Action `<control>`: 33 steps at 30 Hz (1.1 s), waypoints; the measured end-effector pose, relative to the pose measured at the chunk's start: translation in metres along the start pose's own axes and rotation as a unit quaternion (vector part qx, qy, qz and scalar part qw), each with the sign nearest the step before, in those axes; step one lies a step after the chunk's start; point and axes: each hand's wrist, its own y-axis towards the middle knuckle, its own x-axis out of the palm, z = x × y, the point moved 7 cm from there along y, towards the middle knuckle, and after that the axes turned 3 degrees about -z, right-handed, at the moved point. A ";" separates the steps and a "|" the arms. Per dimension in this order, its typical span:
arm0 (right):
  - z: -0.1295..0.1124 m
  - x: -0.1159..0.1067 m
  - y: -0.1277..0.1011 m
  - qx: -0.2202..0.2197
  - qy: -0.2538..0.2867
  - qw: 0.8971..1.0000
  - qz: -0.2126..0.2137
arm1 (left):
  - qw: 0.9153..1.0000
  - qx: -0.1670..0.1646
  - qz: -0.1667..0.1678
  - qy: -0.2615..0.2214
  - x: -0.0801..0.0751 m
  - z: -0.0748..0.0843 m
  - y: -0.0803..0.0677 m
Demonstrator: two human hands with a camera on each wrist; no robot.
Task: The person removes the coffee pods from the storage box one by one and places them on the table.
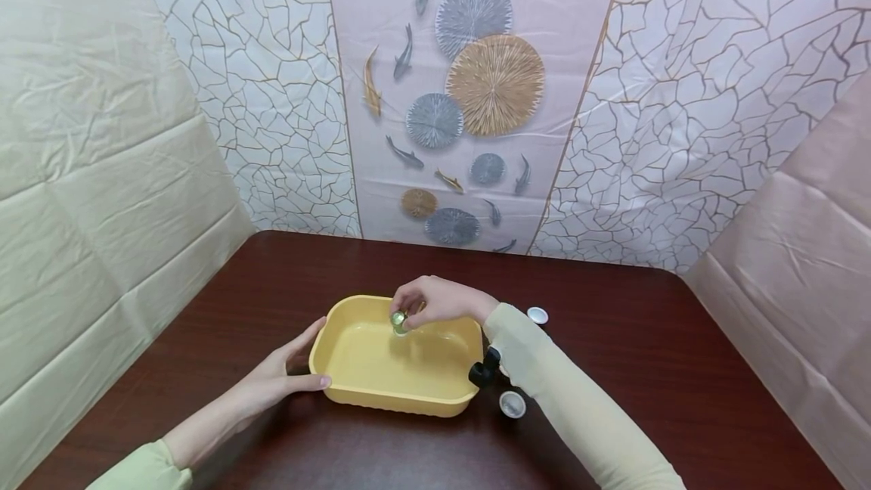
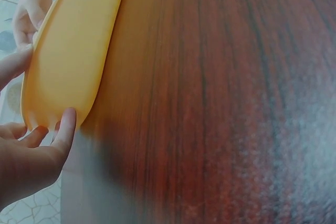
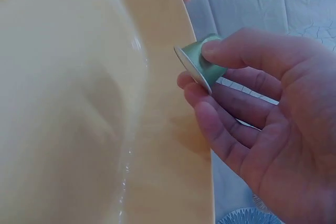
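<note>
A small green coffee capsule (image 3: 202, 62) with a pale flat lid is pinched between the thumb and fingers of my right hand (image 1: 438, 301). It is held over the back part of a yellow plastic tub (image 1: 381, 401), above the tub's floor, its lid tilted. In the right wrist view the capsule overlaps the tub's wall (image 3: 178, 108). My left hand (image 1: 275, 374) grips the tub's left end, thumb at the front corner and fingers along the outer wall. The left wrist view shows those fingertips (image 2: 68, 116) against the tub's end.
Two small round pieces with white rims lie on the dark wood table (image 1: 612, 369) right of the tub: one farther back (image 1: 537, 315), the other (image 1: 512, 404) near the tub's front right corner. A black wrist camera (image 1: 485, 369) sits under the right sleeve. Patterned cloth surrounds the table.
</note>
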 end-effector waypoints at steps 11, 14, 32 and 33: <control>-0.005 -0.007 -0.025 -0.014 0.011 0.997 0.077 | 1.000 0.000 -0.001 0.004 0.000 0.001 -0.001; -0.003 -0.008 -0.032 -0.006 0.021 0.995 0.100 | 1.000 0.003 -0.002 0.005 0.000 0.001 -0.001; 0.018 -0.012 -0.068 0.075 0.168 0.963 0.199 | 1.000 0.012 -0.005 0.004 0.001 0.002 -0.002; 0.018 -0.012 -0.069 0.077 0.164 0.962 0.204 | 1.000 0.012 -0.005 0.005 0.001 0.002 -0.002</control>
